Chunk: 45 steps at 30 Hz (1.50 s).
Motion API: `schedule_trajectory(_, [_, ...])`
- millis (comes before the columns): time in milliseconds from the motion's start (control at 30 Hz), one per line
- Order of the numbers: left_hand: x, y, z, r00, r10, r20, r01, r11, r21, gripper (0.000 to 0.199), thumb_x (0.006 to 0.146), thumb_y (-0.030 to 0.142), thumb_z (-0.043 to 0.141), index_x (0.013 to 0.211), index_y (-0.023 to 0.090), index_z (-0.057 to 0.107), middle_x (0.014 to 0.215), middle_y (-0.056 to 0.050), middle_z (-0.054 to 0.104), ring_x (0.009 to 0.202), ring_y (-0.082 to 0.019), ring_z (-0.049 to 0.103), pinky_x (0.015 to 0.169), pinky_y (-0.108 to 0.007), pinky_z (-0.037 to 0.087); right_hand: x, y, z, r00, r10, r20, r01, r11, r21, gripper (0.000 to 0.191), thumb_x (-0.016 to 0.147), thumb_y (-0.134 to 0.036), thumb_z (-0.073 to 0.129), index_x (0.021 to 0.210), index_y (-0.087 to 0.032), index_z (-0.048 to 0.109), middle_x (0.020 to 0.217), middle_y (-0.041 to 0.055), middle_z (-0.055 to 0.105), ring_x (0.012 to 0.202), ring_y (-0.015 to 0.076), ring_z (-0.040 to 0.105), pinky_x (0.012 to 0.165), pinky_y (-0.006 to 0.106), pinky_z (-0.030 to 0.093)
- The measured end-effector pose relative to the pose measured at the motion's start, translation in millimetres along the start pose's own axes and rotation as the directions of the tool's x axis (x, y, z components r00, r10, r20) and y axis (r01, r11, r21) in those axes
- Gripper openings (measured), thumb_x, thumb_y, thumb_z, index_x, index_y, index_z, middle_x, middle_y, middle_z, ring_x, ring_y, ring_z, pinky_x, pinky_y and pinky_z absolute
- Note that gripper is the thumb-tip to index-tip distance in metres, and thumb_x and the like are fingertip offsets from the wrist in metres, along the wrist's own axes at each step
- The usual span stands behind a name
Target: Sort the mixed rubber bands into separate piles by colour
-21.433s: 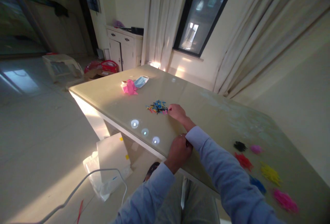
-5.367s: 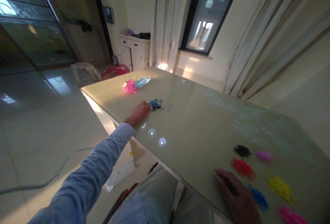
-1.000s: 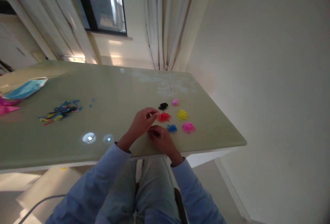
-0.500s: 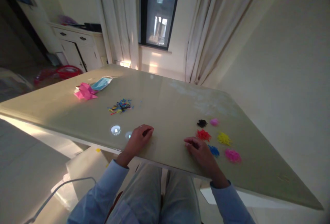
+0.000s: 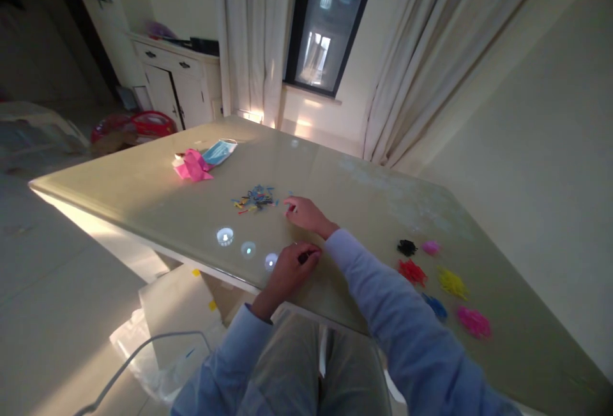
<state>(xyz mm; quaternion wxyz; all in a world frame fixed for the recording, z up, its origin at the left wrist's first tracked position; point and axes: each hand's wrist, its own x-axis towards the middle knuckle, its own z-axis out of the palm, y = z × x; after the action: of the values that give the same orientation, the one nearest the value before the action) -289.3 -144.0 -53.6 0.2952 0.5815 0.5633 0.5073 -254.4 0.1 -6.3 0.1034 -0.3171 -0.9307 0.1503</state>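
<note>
A loose pile of small thin strips (image 5: 257, 198) in blue, black, yellow and red lies on the table. Just right of that pile is my right hand (image 5: 309, 215), stretched across in front of me, its bent fingers a little apart and nothing visible between them. Closer to the front edge, my left hand (image 5: 292, 269) rests with fingers curled and thumb pressed in; whatever it may hold is hidden. On the right lie separate one-colour heaps: black (image 5: 407, 247), light pink (image 5: 431, 247), red (image 5: 412, 272), yellow (image 5: 453, 282), blue (image 5: 435, 306) and bright pink (image 5: 474, 322).
Toward the far left of the table (image 5: 119, 193) are a crumpled pink paper-like item (image 5: 193, 165) and a blue face mask (image 5: 220, 152). Beyond stand a white cabinet (image 5: 175, 84) and a curtained window (image 5: 330, 27). A grey cable (image 5: 143, 342) runs below the table at left.
My right hand has left the blue and red heaps and swung left to the mixed pile, crossing beyond my left hand. My left hand stays near the front edge. The view has shifted.
</note>
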Motion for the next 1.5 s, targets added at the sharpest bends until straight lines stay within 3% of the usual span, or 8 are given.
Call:
schedule_trajectory(200, [0.1, -0.3, 0.7, 1.0, -0.003, -0.019, 0.003, 1.0, -0.013, 0.021, 0.086, 0.028, 0.055, 0.086, 0.018, 0.074, 0.08, -0.004, 0.072, 0.072, -0.016, 0.062, 0.068, -0.027, 0.045, 39.9, 4.1, 12.9, 0.997, -0.009, 0.08, 0.022, 0.988, -0.154, 0.038, 0.091, -0.014, 0.049, 0.125, -0.018, 0.066, 0.113, 0.0127, 0.068, 0.098, 0.0215, 0.062, 0.087, 0.029, 0.044])
schedule_trajectory(633, [1.8, -3.3, 1.1, 0.999, -0.03, -0.04, 0.026, 0.995, -0.093, 0.021, 0.085, 0.03, 0.056, 0.086, 0.018, 0.073, 0.082, -0.005, 0.072, 0.075, -0.017, 0.063, 0.07, -0.028, 0.046, 41.3, -3.0, 3.0, 0.986, -0.028, 0.162, 0.077, 0.95, -0.303, 0.031, 0.1, -0.021, 0.038, 0.102, -0.018, 0.069, 0.113, 0.0123, 0.062, 0.095, 0.0207, 0.062, 0.08, 0.029, 0.044])
schedule_trajectory(967, [1.5, 4.6, -2.1, 0.996, -0.063, -0.066, 0.055, 0.993, -0.108, 0.023, 0.084, 0.034, 0.056, 0.082, 0.018, 0.072, 0.079, -0.004, 0.072, 0.073, -0.017, 0.063, 0.068, -0.027, 0.047, 8.9, 7.1, 2.5, 0.996, 0.067, -0.061, -0.066, 0.998, 0.02, 0.016, 0.09, -0.016, 0.048, 0.093, -0.015, 0.064, 0.105, 0.0109, 0.064, 0.093, 0.0187, 0.06, 0.082, 0.029, 0.044])
schedule_trajectory(1100, [1.3, 3.5, -2.6, 0.995, -0.068, -0.074, 0.057, 0.989, -0.139, 0.023, 0.083, 0.036, 0.057, 0.083, 0.018, 0.072, 0.081, -0.005, 0.073, 0.074, -0.017, 0.065, 0.069, -0.028, 0.049, -30.9, 5.6, -3.2, 0.985, 0.156, -0.073, -0.131, 0.953, 0.274, 0.018, 0.091, -0.023, 0.042, 0.087, -0.017, 0.059, 0.075, 0.0016, 0.061, 0.064, 0.0127, 0.056, 0.06, 0.023, 0.043])
schedule_trajectory(1167, [1.0, 2.4, -2.9, 0.996, -0.064, -0.068, 0.053, 0.986, -0.156, 0.024, 0.084, 0.036, 0.057, 0.085, 0.017, 0.072, 0.084, -0.005, 0.074, 0.076, -0.017, 0.065, 0.072, -0.028, 0.05, -60.8, 3.4, -10.5, 0.98, 0.197, -0.002, -0.155, 0.776, 0.612, 0.021, 0.091, -0.031, 0.042, 0.081, -0.019, 0.055, 0.064, -0.003, 0.053, 0.049, 0.0097, 0.044, 0.048, 0.021, 0.035])
schedule_trajectory(1233, [0.5, 1.6, -3.5, 0.996, -0.058, -0.06, 0.049, 0.988, -0.148, 0.025, 0.084, 0.037, 0.058, 0.086, 0.017, 0.072, 0.085, -0.006, 0.074, 0.078, -0.018, 0.066, 0.073, -0.028, 0.05, -94.2, 1.5, -21.2, 0.979, 0.194, 0.057, -0.124, 0.353, 0.927, 0.02, 0.087, -0.037, 0.052, 0.079, -0.019, 0.054, 0.071, -0.0036, 0.053, 0.047, 0.0063, 0.037, 0.046, 0.02, 0.031])
schedule_trajectory(1333, [-0.5, 1.2, -4.9, 0.996, -0.063, -0.063, 0.055, 0.991, -0.12, 0.027, 0.083, 0.041, 0.06, 0.085, 0.017, 0.072, 0.084, -0.006, 0.074, 0.077, -0.018, 0.065, 0.072, -0.028, 0.05, -142.8, 0.7, -39.3, 0.969, 0.237, 0.067, -0.052, -0.069, 0.996, 0.018, 0.078, -0.033, 0.067, 0.08, -0.019, 0.056, 0.075, -0.0052, 0.052, 0.046, 0.0031, 0.029, 0.045, 0.018, 0.026])
schedule_trajectory(1500, [-2.1, 1.1, -7.4, 0.992, -0.102, -0.08, 0.094, 0.99, -0.101, 0.033, 0.08, 0.048, 0.062, 0.087, 0.017, 0.073, 0.083, -0.006, 0.074, 0.075, -0.018, 0.066, 0.071, -0.028, 0.051, -203.3, 2.3, -58.0, 0.942, 0.335, 0.035, 0.042, -0.22, 0.975, 0.015, 0.077, -0.026, 0.07, 0.082, -0.018, 0.059, 0.074, -0.0057, 0.052, 0.045, 0.0022, 0.024, 0.044, 0.017, 0.022])
